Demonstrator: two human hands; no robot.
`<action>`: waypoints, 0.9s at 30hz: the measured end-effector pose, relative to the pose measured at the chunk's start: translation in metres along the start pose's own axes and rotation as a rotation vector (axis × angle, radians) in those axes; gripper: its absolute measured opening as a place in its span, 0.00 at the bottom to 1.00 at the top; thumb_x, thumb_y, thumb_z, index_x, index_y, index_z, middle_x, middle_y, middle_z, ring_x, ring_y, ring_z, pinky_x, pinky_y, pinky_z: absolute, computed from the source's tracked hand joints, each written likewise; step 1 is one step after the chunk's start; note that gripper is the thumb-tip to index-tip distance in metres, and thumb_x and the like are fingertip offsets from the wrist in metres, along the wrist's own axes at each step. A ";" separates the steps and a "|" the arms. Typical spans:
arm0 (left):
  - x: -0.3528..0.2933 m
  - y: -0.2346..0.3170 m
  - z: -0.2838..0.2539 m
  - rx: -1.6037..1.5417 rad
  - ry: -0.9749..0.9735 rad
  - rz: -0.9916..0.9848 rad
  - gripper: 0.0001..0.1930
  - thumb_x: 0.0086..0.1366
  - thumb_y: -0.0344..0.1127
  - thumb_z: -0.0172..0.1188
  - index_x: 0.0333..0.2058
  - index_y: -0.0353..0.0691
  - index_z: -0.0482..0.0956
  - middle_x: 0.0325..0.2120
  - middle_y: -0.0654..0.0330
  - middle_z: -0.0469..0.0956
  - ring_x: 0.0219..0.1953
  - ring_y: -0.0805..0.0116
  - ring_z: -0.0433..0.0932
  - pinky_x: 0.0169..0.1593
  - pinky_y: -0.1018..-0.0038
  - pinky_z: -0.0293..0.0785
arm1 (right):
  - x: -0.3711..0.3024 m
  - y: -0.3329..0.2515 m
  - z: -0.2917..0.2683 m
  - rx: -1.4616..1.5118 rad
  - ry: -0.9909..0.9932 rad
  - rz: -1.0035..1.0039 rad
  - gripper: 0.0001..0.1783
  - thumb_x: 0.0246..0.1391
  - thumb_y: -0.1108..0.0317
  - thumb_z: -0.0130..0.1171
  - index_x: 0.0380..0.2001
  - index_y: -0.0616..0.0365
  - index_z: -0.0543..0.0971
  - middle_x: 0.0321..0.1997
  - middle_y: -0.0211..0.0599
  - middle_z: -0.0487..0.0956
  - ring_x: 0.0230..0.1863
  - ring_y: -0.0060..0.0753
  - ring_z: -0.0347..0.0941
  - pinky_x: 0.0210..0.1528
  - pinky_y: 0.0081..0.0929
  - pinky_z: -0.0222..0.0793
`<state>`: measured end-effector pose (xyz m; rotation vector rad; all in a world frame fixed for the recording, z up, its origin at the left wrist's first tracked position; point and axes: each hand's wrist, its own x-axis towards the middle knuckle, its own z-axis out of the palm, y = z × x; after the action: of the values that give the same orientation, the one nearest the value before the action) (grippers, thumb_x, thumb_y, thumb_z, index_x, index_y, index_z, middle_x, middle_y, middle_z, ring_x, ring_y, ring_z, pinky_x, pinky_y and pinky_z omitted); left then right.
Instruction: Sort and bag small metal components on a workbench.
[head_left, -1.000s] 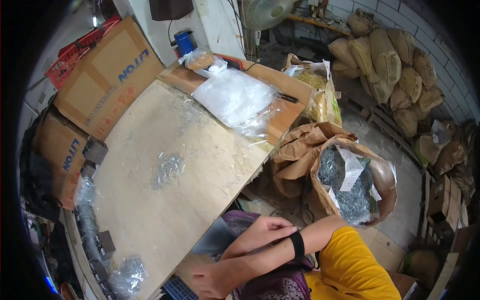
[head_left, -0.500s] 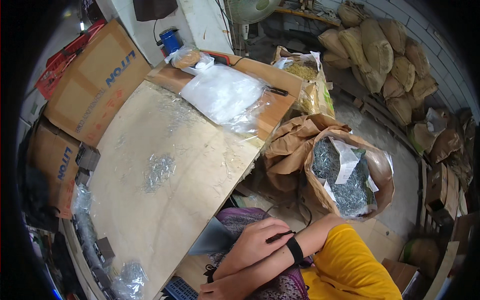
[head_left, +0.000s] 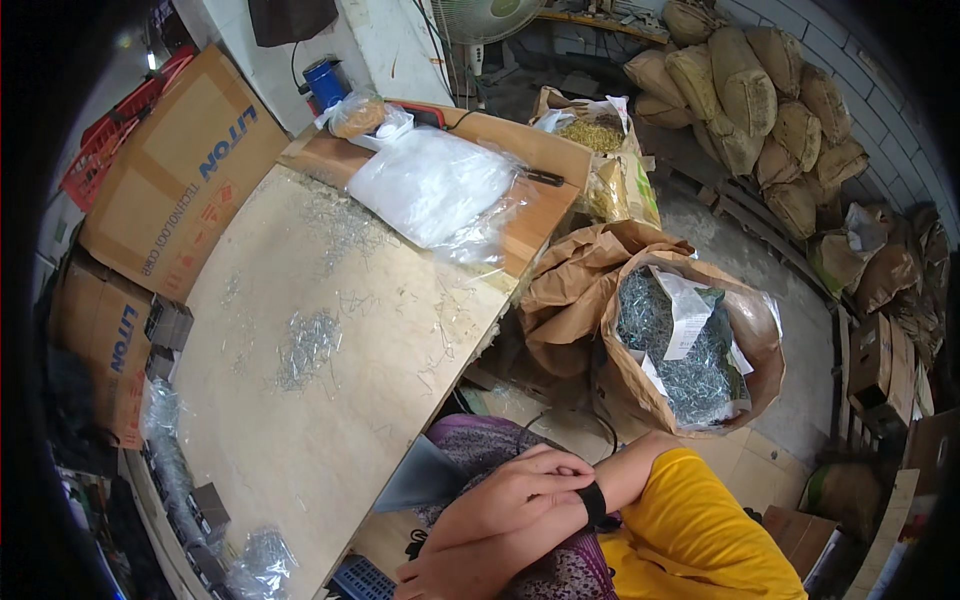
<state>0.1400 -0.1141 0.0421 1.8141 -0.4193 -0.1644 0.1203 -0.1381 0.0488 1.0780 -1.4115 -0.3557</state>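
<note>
Along the left side of the pale tabletop (head_left: 370,420) in front of you stands a cardboard box (head_left: 190,190). A loose heap of thin metal pieces (head_left: 308,350) lies about mid-tabletop, and a grey panel (head_left: 420,480) juts past the tabletop's near right edge. Toward the tabletop's far right corner, a clear plastic bag (head_left: 435,190) rests on a brown board. Off the near right edge, your right hand (head_left: 445,575) sits low, partly covered by your left forearm; you can't tell whether it is closed. Your left hand (head_left: 535,480) crosses over your right arm, fingertips at the black wristband (head_left: 593,505), which is worn round that arm, right of the tabletop. The band lies just beyond those fingertips, outside the palm; whether they pinch it, you can't tell. Farther right of the tabletop, an open paper sack (head_left: 755,380) holds more metal pieces.
</note>
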 end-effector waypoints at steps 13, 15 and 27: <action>-0.130 -0.025 -0.009 -0.130 0.715 -0.625 0.14 0.62 0.25 0.56 0.48 0.35 0.75 0.51 0.53 0.72 0.50 0.70 0.73 0.50 0.75 0.70 | 0.075 -0.120 -0.092 2.491 0.320 -2.933 0.09 0.47 0.75 0.58 0.35 0.58 0.80 0.27 0.39 0.77 0.30 0.42 0.71 0.35 0.34 0.68; -0.155 -0.030 0.008 -0.171 0.660 -0.744 0.14 0.63 0.24 0.54 0.48 0.34 0.75 0.52 0.53 0.72 0.50 0.68 0.74 0.49 0.76 0.71 | 0.078 -0.155 -0.093 2.320 0.101 -2.731 0.08 0.47 0.78 0.58 0.34 0.62 0.80 0.26 0.41 0.77 0.30 0.41 0.71 0.34 0.31 0.67; -0.090 -0.137 0.087 0.581 0.213 -0.730 0.23 0.63 0.30 0.49 0.58 0.35 0.64 0.59 0.31 0.55 0.59 0.40 0.62 0.59 0.60 0.62 | 0.096 -0.199 -0.042 2.132 -0.216 -2.723 0.09 0.51 0.79 0.55 0.36 0.62 0.79 0.32 0.40 0.78 0.35 0.40 0.73 0.38 0.30 0.68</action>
<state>0.0557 -0.1288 -0.1225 2.4642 0.4113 -0.3748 0.2535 -0.2976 -0.0372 -1.8183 -0.7848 0.2620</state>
